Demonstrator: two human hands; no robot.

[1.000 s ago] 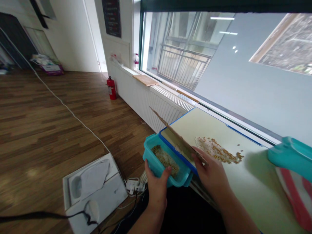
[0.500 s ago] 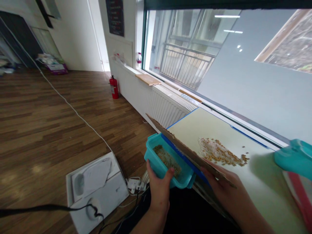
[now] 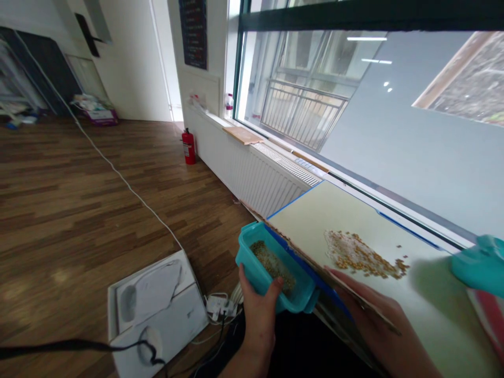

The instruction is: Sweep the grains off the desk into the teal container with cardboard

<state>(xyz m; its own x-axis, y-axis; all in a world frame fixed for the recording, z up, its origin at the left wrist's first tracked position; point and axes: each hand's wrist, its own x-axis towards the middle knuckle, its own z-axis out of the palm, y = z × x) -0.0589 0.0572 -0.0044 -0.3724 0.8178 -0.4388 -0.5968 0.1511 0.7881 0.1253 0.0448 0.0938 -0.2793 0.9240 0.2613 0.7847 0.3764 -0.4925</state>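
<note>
My left hand [image 3: 262, 310] grips the near side of a turquoise plastic container [image 3: 252, 262], thumb over its rim. Inside lies a layer of mixed small grains [image 3: 273, 265], greenish and pale. The container is held just below the table edge, against its blue border. My right hand [image 3: 374, 310] is closed on a thin piece of cardboard [image 3: 291, 244], which stands nearly edge-on along the table edge beside the container. On the pale yellow tabletop [image 3: 303, 210], past the cardboard, lies a pile of white grains and yellow kernels [image 3: 362, 254].
A turquoise object [image 3: 480, 265] and a red-and-white item [image 3: 486, 310] sit at the table's right. White box packaging [image 3: 157, 310], a power strip [image 3: 220, 307] and cables lie on the wooden floor. A radiator [image 3: 260, 173] and a red fire extinguisher [image 3: 188, 147] stand ahead.
The cardboard has tipped so that it now shows more edge-on, its far end lower. My left hand keeps its hold on the container. The view has shifted slightly.
</note>
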